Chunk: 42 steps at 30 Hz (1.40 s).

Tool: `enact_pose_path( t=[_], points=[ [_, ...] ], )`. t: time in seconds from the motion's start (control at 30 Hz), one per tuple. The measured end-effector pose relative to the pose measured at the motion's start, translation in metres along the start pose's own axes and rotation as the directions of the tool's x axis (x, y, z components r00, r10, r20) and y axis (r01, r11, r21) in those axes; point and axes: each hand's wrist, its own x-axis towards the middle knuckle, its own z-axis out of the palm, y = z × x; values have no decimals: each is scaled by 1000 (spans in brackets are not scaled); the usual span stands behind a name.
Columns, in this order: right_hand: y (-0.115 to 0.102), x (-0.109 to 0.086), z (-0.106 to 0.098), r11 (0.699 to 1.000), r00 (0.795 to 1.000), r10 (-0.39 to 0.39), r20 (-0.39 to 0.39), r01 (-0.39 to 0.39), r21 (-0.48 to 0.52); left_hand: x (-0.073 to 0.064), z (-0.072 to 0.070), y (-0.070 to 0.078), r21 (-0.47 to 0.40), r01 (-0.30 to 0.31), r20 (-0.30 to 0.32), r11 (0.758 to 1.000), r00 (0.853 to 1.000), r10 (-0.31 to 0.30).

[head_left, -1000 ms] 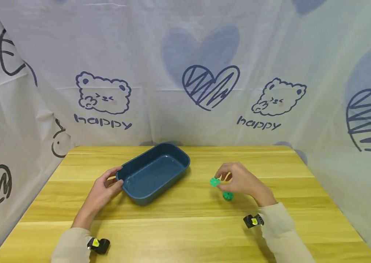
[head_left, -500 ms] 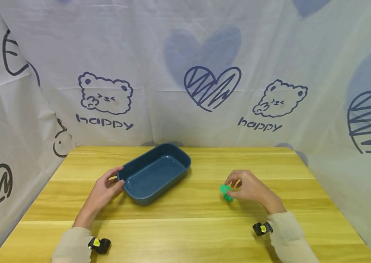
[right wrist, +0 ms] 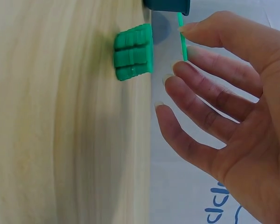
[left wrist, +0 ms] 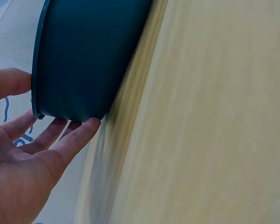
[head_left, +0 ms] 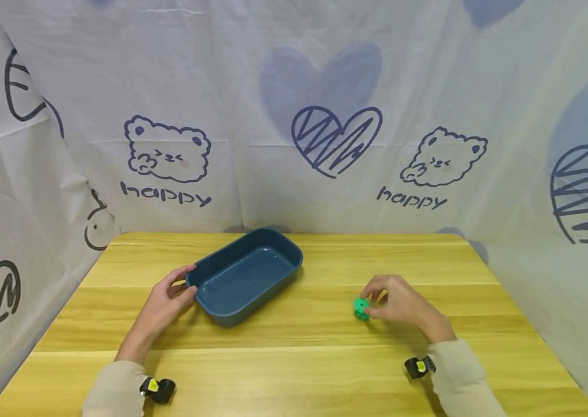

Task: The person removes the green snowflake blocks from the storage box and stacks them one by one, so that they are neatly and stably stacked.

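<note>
A thin green notched disc (right wrist: pixel 183 44) is pinched between the thumb and a finger of my right hand (head_left: pixel 398 298). In the right wrist view it stands edge-on, a small gap above a stack of green notched discs (right wrist: pixel 134 52) on the table. From the head view the held disc overlaps the stack and hides most of it. At the left, my left hand (head_left: pixel 165 301) holds the near-left end of a dark blue rectangular bin (head_left: pixel 247 275). The left wrist view has its thumb at the bin's rim and the other fingers (left wrist: pixel 79 140) against the outer end wall.
The yellow wood-grain table (head_left: pixel 283 370) carries the bin left of centre and the disc stack to its right. Behind it hangs a white cloth (head_left: pixel 252 87) printed with hearts and bears. Black wrist cameras (head_left: pixel 158 390) sit on both sleeves.
My right hand has moved right and lower with the green disc, from beside the stack to just over it. The left hand and the bin have stayed in place.
</note>
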Motion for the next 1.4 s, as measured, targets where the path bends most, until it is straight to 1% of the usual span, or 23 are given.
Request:
enact_pose_path(
  t=[0.2, 0.63, 0.97, 1.2, 1.4],
  points=[
    [4, -1, 2, 999, 999, 31, 10, -32, 29, 0, 0, -1, -6, 2, -1, 1000, 1000, -2],
    [11, -4, 4, 998, 999, 34, 27, -36, 55, 0, 0, -1, 5, 2, -6, 1000, 1000, -2],
    [16, -5, 5, 995, 996, 65, 54, -68, 72, 0, 1, -1, 2, 4, -5, 1000, 1000, -4],
    [17, -5, 6, 996, 998, 48, 52, -52, 76, 0, 1, -1, 15, -2, -3, 1000, 1000, 2],
    [19, -5, 7, 997, 998, 43, 52, -46, 55, 0, 1, -2, 12, -6, -3, 1000, 1000, 6]
  ],
)
